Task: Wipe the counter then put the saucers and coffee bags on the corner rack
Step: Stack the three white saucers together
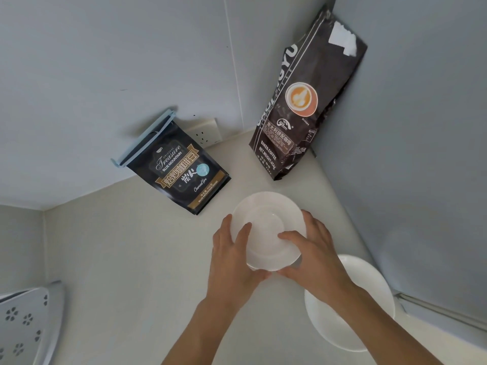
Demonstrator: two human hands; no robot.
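Observation:
A white saucer (266,225) is held above the pale counter (126,248) by both hands. My left hand (232,255) grips its left rim with the thumb on top, and my right hand (312,251) grips its right rim. It looks like a stack of saucers, but I cannot tell how many. A larger white plate (369,312) lies on the counter at the lower right, partly under my right forearm. A short black coffee bag (181,167) with a blue clip leans on the back wall. A tall dark coffee bag (303,101) stands in the corner.
The white perforated corner rack (23,322) shows at the lower left edge. A wall socket (207,133) sits behind the short bag. Grey walls close in the counter at the back and right. A metal rail (442,312) runs along the right wall.

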